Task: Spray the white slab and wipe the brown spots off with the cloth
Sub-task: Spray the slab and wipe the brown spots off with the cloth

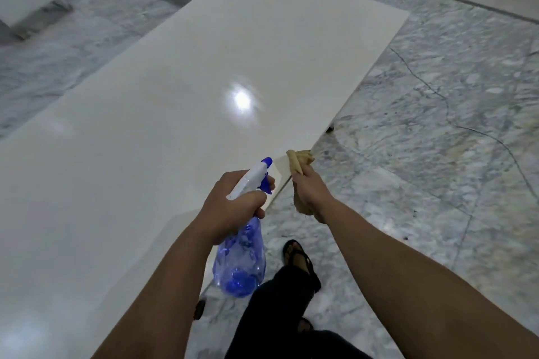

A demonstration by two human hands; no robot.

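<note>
Left hand (233, 207) grips a translucent blue spray bottle with white trigger head (242, 256), nozzle aimed over the glossy white slab (175, 96); right hand (309, 189) clutches a bunched tan cloth (300, 162) at the slab's right edge. No brown spots are discernible; mist evenly, then wipe with firm overlapping strokes.

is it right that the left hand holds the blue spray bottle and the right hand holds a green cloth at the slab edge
Not quite: the cloth is tan, not green, as the head view shows. The left hand does hold the blue spray bottle, and the right hand holds the cloth at the white slab edge.
</note>
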